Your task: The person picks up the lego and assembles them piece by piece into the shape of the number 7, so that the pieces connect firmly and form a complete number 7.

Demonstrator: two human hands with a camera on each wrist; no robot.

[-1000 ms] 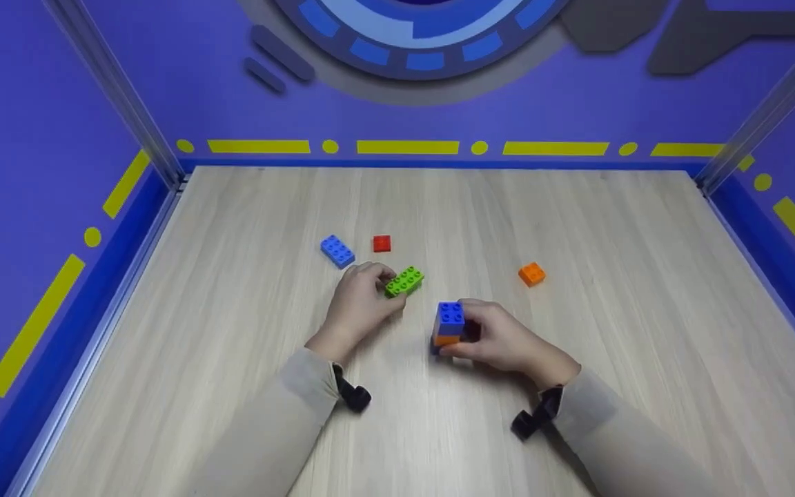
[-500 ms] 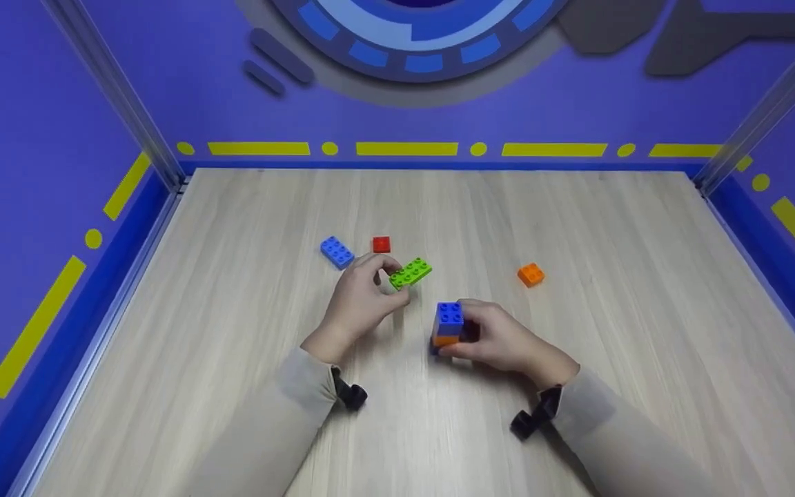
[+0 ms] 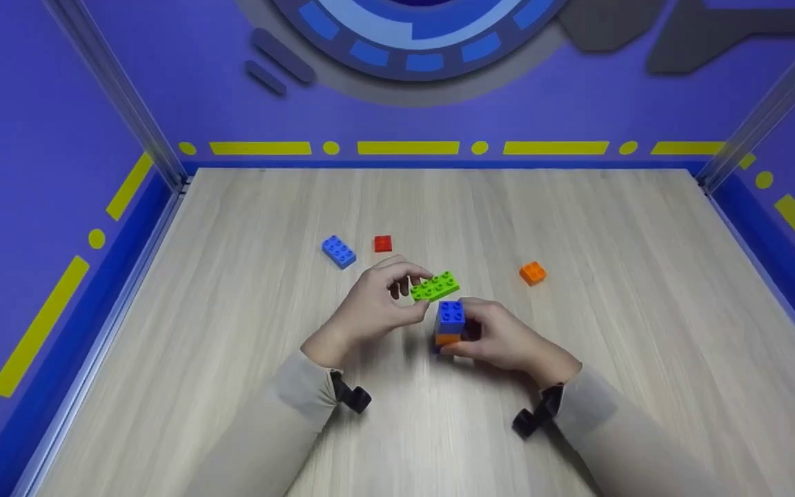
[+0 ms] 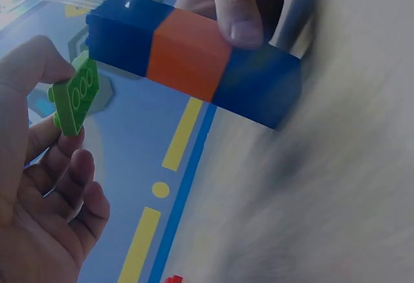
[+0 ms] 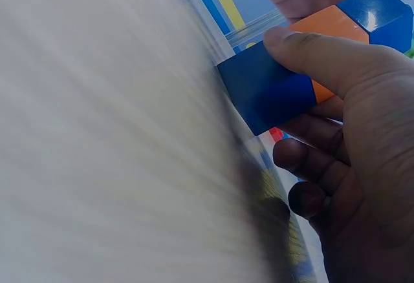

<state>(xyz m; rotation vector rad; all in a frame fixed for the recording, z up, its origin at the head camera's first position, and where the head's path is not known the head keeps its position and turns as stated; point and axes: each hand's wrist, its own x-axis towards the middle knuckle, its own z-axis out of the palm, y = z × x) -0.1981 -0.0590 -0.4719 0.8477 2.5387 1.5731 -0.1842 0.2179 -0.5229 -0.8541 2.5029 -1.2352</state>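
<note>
My left hand (image 3: pixel 373 307) pinches a thin green toy building brick (image 3: pixel 435 286) between thumb and forefinger, raised beside the top of a small tower. In the left wrist view the green brick (image 4: pixel 77 95) shows its hollow underside facing the tower's top end. My right hand (image 3: pixel 508 338) grips the tower (image 3: pixel 450 321) from the right, standing upright on the table. Three bricks make it up: blue at the bottom, an orange brick (image 4: pixel 189 53) in the middle, blue on top with its studs bare. The right thumb presses across the lower part in the right wrist view.
A blue brick (image 3: pixel 339 252) and a small red brick (image 3: pixel 383 244) lie behind the left hand. To the right, farther back than the right hand, lies an orange brick (image 3: pixel 533 273). Blue-purple panels (image 3: pixel 411 117) wall the wooden table (image 3: pixel 266 221) at the back and sides.
My left hand has lifted the green brick off the table and carried it right, close to the tower's top. The right hand and tower have stayed in place.
</note>
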